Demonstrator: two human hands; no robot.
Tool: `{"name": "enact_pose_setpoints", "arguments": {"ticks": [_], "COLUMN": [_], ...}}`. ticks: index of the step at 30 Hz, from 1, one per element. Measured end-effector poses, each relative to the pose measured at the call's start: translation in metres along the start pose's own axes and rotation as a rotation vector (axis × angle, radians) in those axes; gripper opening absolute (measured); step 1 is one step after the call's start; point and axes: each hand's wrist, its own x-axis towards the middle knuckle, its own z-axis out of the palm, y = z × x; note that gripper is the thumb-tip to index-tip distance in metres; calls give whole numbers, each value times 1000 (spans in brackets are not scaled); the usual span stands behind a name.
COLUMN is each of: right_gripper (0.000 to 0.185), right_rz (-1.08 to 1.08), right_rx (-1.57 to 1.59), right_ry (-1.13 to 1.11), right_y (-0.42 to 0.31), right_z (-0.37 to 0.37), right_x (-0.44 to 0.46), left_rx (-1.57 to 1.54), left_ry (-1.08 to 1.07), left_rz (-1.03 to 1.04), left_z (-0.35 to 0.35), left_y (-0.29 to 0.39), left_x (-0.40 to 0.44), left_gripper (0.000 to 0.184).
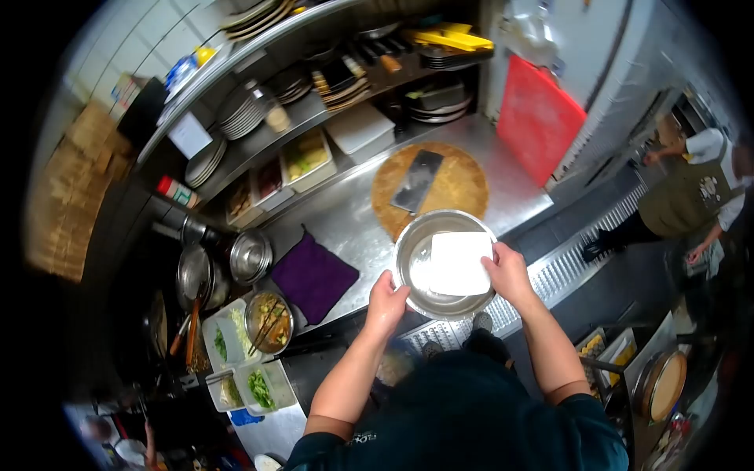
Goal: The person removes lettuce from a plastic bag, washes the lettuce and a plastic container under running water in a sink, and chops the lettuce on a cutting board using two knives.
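Observation:
A round metal bowl [416, 297] is held in front of my body, by the counter's front edge. My left hand [386, 304] grips its left rim, thumb on top. My right hand [509, 273] is closed on the bowl's right rim, its thumb against a white square object [459, 264] lying in the bowl. Beyond the bowl, a cleaver [417, 180] rests on a round wooden chopping board [463, 184]. A purple cloth [314, 276] lies flat on the steel counter [353, 208], left of my left hand.
Tubs of greens [261, 388], a bowl of food [269, 322] and metal bowls [251, 256] stand at left. Shelves of plates run behind. A red board [538, 118] leans at the right. Another person [691, 196] stands far right; someone else shows at lower left.

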Motion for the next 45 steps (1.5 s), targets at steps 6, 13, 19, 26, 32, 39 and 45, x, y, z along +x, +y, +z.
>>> {"name": "enact_pose_setpoints", "arguments": {"ticks": [6,13,19,26,32,39,45], "right_gripper": [21,26,30,30,32,25,28], "right_rz": [22,156,253,366,503,729,799], "right_rx": [18,107,54,58,-49,27,215], "right_ry": [126,231,296,329,439,632,893], "right_y": [71,150,190,220,231,260,328], "right_z": [-80,-148,-182,-199,-208,-229,-269], "right_x": [-8,-4,-5,-1,-1,-6,-28], "left_rx": [-3,-20,104,164,298,291,417], "left_ry": [-108,-242,-331,-455,-617,-845,-939], "left_rz": [101,130,135,89,130,116,73], "left_z": [111,226,289,335,380,463,567], "left_y": [22,41,52,58,79,75,57], "left_x": [23,45,61,100,122,160,179], "left_gripper": [20,18,16,11,12,9,7]}}
